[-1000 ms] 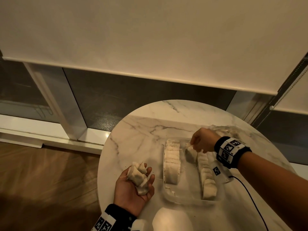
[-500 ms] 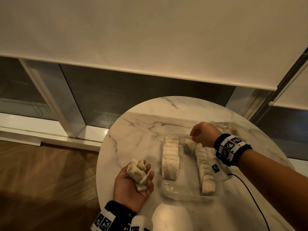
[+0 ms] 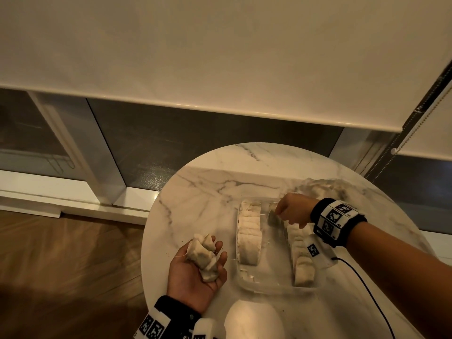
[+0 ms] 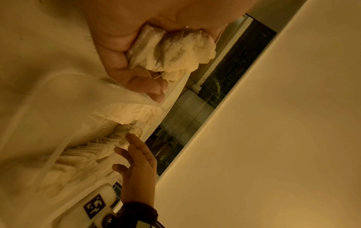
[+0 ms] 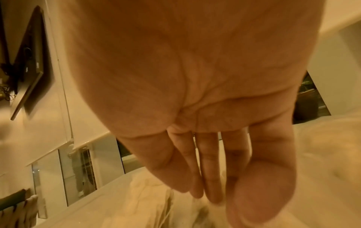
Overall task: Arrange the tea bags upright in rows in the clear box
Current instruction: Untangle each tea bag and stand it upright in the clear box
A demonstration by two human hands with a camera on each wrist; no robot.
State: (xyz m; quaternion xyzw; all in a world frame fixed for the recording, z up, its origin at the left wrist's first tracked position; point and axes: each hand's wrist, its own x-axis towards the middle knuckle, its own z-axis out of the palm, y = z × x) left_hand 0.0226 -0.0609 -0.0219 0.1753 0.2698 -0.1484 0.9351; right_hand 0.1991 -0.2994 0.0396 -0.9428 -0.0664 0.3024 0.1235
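While the clear box (image 3: pixel 276 286) lies on the marble table (image 3: pixel 200 199) with its long axis running from 12 to 6 o'clock, two rows of upright tea bags are seen along its 9 o'clock and 3 o'clock walls, and the lane between them is mostly bare. At the 12 o'clock end of that lane a single tea bag (image 3: pixel 272 217) is touched by the right hand (image 3: pixel 292 211); in the wrist views its fingers (image 5: pixel 207 169) are shown straight and close together, not pinching. The left hand (image 3: pixel 195 267) is held palm up at 9 o'clock of the box, just beside it, its fingers curled round a loose bunch of tea bags (image 3: pixel 203 253). The middle row is judged to be only begun. The coming move probably turns on this: the supply lies toward 8 o'clock from the right hand, across the left row, so a reach over that row is needed, and it could be toppled.
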